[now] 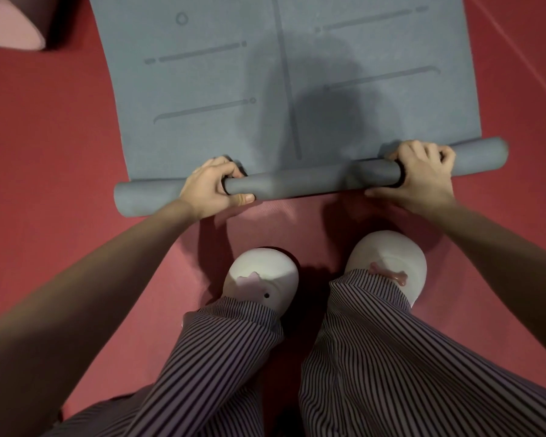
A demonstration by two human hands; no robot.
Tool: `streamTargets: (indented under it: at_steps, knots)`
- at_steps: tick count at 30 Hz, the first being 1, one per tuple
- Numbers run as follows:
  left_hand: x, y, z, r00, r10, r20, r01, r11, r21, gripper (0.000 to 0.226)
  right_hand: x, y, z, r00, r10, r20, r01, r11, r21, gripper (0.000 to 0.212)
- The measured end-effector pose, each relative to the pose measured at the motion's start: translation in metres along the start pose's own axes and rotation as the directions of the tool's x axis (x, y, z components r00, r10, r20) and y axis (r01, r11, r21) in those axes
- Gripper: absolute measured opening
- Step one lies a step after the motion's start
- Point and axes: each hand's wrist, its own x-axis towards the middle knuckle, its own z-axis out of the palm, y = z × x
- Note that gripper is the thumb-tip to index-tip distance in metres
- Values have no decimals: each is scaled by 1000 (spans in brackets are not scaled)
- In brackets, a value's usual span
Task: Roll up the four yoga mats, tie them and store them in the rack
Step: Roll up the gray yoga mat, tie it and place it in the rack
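Observation:
A grey-blue yoga mat (234, 89) with printed guide lines lies flat on the red floor and stretches away from me. Its near end is rolled into a thin tube (297, 181) running left to right just in front of my feet. My left hand (215, 187) grips the tube left of the middle, fingers curled over the top and thumb underneath. My right hand (420, 175) grips it right of the middle in the same way. A dark band shows around the tube at each hand.
A pink mat (265, 234) lies under my feet and the roll. My two white slippers (262, 272) stand close behind the tube. A pink rolled shape (10, 23) sits at the far left corner. Red floor lies on both sides.

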Motion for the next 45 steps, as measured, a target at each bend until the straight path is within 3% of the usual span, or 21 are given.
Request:
streamTargets:
  at_steps: [8,12,17,19,21,23,25,28,32,36,41,45]
  knots:
    - [8,0,-9,998,-17,64,20,999,-50,43,20,3,-6,1000,25,-11,-24,996,91,72]
    - [11,0,-8,995,-55,78,62,994,-89,40,24,0,-16,999,35,20,-37,993,110,48]
    - [-4,-18,-16,955,8,295,79,956,-283,56,14,-16,-17,972,14,233,-40,994,105,41]
    - [-14,-23,-15,965,32,261,11,987,-161,51,5,-21,-12,978,11,210,-38,991,125,40]
    - [-22,-24,-10,987,57,149,-65,997,53,62,4,-22,-11,978,16,208,-45,990,133,40]
    - [-28,-22,-5,991,129,29,-132,961,243,69,10,-21,-13,966,17,258,-52,990,130,43]
    - [-33,-21,2,960,259,-105,-197,894,402,57,16,-21,-14,955,26,297,-70,988,138,45]
    - [-42,-21,16,913,365,-182,-254,857,448,46,14,-22,-12,953,27,302,-72,988,137,44]
    - [-35,-15,13,961,257,-106,-187,880,437,65,7,-21,-10,964,13,265,-51,989,137,33]
    - [-14,-7,-4,997,81,13,-81,957,277,68,10,-24,-8,994,-40,104,26,990,139,57]
    - [1,-7,-12,998,0,58,-13,972,234,66,5,-30,-2,984,-176,10,174,979,105,56]
    - [0,-9,-10,999,13,34,-21,972,236,69,5,-29,-3,976,-181,125,183,983,-4,65]
